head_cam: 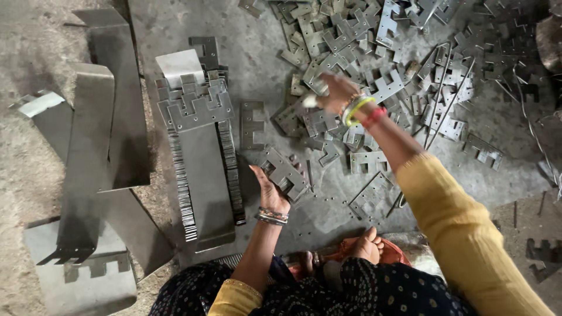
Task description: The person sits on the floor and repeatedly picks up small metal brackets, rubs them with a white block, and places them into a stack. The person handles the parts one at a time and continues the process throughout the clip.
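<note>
Concrete floor (35, 175); two hands: left hand (266, 187), right hand (333, 90); uncounted plates (345, 41).

Dusty grey concrete floor (35, 175), dimly daylit.

A small metalworking workshop is showing here: notched steel stampings (374, 52) are lying heaped on a grimy sheet-metal floor (263, 64), neat stacks of the same plates (196, 105) are resting on bent steel channels (88, 146), and a person is sitting on the ground.
</note>
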